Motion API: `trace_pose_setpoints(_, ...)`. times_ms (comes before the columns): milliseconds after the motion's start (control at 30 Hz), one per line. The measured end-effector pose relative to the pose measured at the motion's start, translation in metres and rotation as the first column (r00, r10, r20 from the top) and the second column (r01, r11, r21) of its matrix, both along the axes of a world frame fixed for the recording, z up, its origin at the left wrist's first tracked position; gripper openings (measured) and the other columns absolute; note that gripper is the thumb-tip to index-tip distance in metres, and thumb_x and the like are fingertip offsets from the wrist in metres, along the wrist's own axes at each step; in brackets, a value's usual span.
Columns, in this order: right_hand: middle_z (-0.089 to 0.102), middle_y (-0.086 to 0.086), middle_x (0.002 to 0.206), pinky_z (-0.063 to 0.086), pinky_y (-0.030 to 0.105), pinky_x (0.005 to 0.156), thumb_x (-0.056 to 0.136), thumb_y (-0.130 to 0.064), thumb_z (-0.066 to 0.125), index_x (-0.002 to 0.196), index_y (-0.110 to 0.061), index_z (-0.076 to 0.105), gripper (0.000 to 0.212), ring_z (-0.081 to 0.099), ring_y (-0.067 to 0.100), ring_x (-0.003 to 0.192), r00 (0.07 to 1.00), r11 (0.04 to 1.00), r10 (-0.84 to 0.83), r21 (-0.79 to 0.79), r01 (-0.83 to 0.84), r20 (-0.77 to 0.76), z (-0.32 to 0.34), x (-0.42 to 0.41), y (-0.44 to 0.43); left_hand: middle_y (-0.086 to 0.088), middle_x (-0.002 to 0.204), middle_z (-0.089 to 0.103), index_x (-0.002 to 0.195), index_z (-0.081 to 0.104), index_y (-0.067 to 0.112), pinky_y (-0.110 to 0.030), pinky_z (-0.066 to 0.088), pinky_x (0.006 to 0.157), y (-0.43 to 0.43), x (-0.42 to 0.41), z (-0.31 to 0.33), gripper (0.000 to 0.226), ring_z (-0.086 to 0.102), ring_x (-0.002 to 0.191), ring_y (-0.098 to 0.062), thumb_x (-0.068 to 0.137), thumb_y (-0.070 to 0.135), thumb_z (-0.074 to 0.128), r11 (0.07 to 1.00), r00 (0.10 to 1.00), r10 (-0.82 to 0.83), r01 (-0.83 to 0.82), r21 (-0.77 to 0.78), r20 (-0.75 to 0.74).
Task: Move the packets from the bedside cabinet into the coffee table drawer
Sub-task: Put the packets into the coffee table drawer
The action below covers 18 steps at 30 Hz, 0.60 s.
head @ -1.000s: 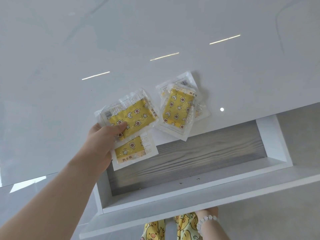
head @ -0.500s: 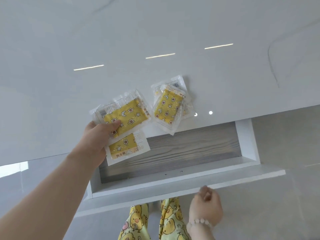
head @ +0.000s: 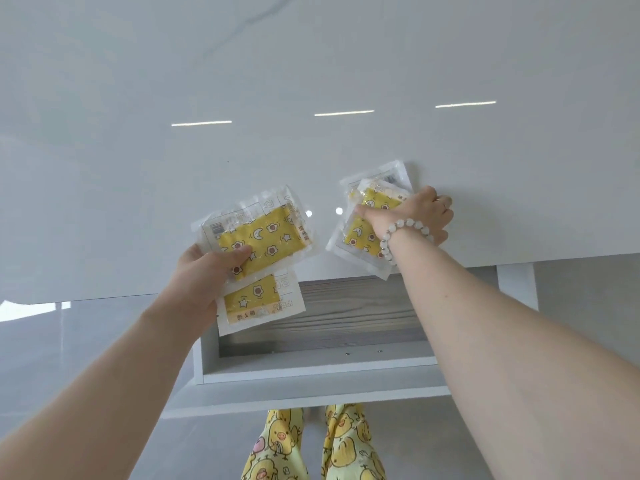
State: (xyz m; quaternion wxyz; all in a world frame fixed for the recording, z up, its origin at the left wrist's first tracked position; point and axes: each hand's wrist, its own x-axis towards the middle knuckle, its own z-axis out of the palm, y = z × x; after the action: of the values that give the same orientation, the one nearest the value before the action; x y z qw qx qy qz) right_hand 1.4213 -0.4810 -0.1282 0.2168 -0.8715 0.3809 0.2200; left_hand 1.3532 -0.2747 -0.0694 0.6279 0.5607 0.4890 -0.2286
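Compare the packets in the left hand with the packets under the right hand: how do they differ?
The left hand holds the left packets lifted, partly over the open drawer; the right packets lie on the white tabletop. The left ones are fanned, their yellow print clearly visible; the right hand partly covers the right ones. Both are clear wrappers with yellow patterned contents.

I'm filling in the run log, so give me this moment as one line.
left hand: holds yellow packets above open drawer | right hand: on packet pile on tabletop | drawer: no packets visible
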Motion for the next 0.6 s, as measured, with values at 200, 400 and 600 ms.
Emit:
trace_pose_setpoints(200,0.050,0.009,0.130,0.039,0.040,0.097,0.063,-0.055,0.077,0.125,-0.008,0.040,0.087,0.044,0.028,0.123,0.985,0.981,-0.170,0.097,0.170,-0.005,-0.010,-0.010,0.009,-0.006,0.094,0.068,0.109,0.056,0.015,-0.045,0.054,0.068,0.011,-0.015,-0.011,0.025,0.067,0.081,-0.026,0.088,0.003,0.061,0.999,0.998,0.047,-0.047,0.013,-0.037)
trace_pose_setpoints(400,0.058,0.005,0.116,0.050,0.036,0.086,0.067,-0.048,0.077,0.117,-0.009,0.054,0.067,0.059,0.026,0.106,0.982,0.962,-0.191,0.199,0.189,-0.007,-0.007,-0.015,0.010,-0.010,0.100,0.069,0.112,0.056,0.012,-0.057,0.051,0.084,0.010,-0.019,-0.008,0.029,0.067,0.087,-0.030,0.086,0.002,0.063,0.998,0.998,0.058,-0.057,0.013,-0.035)
trace_pose_setpoints(600,0.065,0.000,0.088,0.053,0.030,0.070,0.066,-0.034,0.082,0.093,-0.015,0.062,0.038,0.065,0.022,0.081,0.956,0.888,-0.292,0.382,0.255,0.040,0.008,-0.077,0.010,-0.011,0.092,0.069,0.099,0.057,0.013,-0.053,0.054,0.076,0.007,-0.039,-0.002,0.019,0.067,0.081,-0.031,0.086,0.001,0.062,0.997,0.997,0.047,-0.051,-0.058,-0.067)
